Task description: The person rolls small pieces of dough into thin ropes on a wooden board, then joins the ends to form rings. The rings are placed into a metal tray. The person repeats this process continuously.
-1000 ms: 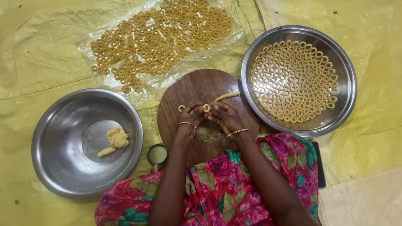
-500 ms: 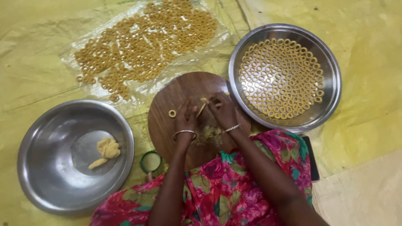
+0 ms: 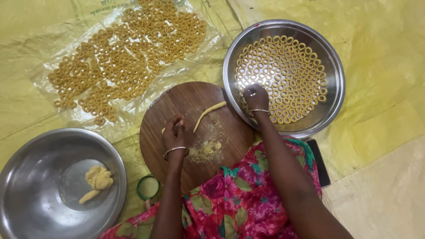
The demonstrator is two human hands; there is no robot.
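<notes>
A yellow sheet [image 3: 389, 88] is spread beneath everything. On the round wooden board [image 3: 186, 106], the left hand [image 3: 173, 135] rests with fingers curled by a dough strip [image 3: 209, 115]. The right hand [image 3: 256, 96], fingers pinched, is lowered among dough rings [image 3: 287, 66] in the steel plate [image 3: 334, 102]; what it holds cannot be told.

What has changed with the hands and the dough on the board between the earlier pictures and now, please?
The right hand has left the wooden board and reached into the steel tray among the dough rings. The left hand stays on the board. A rolled dough strip now lies free between them. The steel bowl with its dough lump and the plastic sheet of rings lie as before.
</notes>
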